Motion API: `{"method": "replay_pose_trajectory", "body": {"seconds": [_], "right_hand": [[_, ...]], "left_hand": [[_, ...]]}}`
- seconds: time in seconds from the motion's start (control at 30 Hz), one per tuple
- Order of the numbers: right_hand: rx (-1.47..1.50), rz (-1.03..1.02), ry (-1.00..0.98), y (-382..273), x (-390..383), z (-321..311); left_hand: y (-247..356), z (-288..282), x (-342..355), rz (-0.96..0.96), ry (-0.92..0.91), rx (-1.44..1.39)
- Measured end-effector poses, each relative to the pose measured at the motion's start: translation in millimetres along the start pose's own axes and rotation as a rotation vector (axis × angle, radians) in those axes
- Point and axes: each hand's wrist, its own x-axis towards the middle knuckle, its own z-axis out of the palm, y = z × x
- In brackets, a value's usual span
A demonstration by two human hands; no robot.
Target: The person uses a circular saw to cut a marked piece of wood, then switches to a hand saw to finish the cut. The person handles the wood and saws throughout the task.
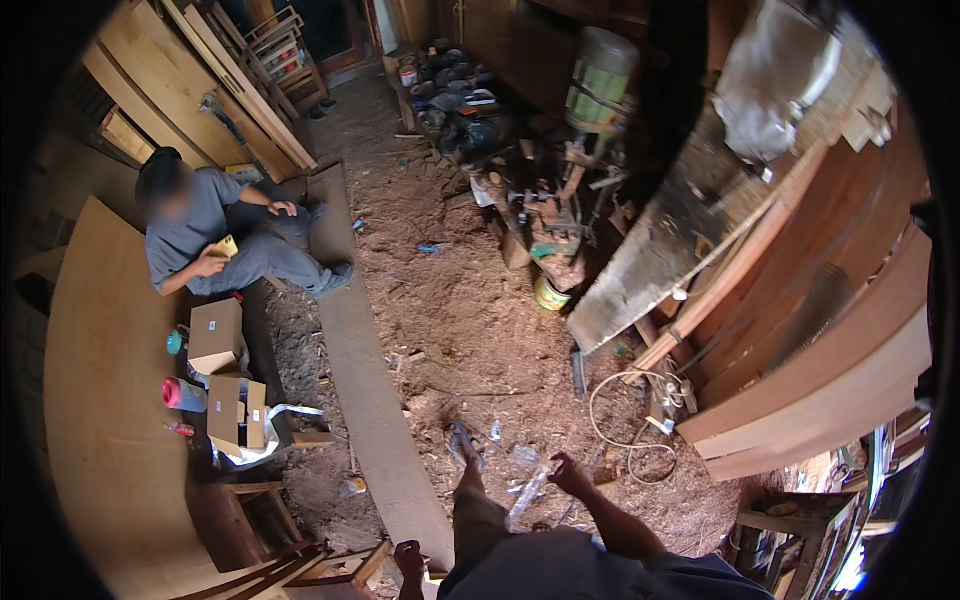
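Note:
My right hand (572,476) is held out over the debris-strewn floor, fingers loosely bent and apart, with nothing visible in it. Beside it in the picture, a clear plastic bottle (528,498) lies on the ground. Low on the left, my left hand (409,558) hangs near a wooden frame (345,570). It is dark and small, and its fingers are hard to make out. My foot in a sandal (464,445) stands on the wood shavings, just right of a long plank (372,400).
A person (200,225) sits at left holding a phone (226,246). Nearby are cardboard boxes (216,335) and a pink-lidded tumbler (184,394). A machine (555,215) and a slanted board (650,260) stand ahead to the right. A pale cable (597,420) loops over the floor.

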Motion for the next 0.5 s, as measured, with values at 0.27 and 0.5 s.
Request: {"method": "replay_pose_trajectory", "body": {"seconds": [0.27,0.5], "right_hand": [[0.400,0.406,-0.028,-71.1,137.6,-81.4],[0.303,0.591,-0.028,-69.5,247.8,-54.7]], "left_hand": [[223.6,0.2,137.8,-0.292,-0.153,0.098],[511.9,111.5,341.9,0.232,-0.189,0.037]]}}
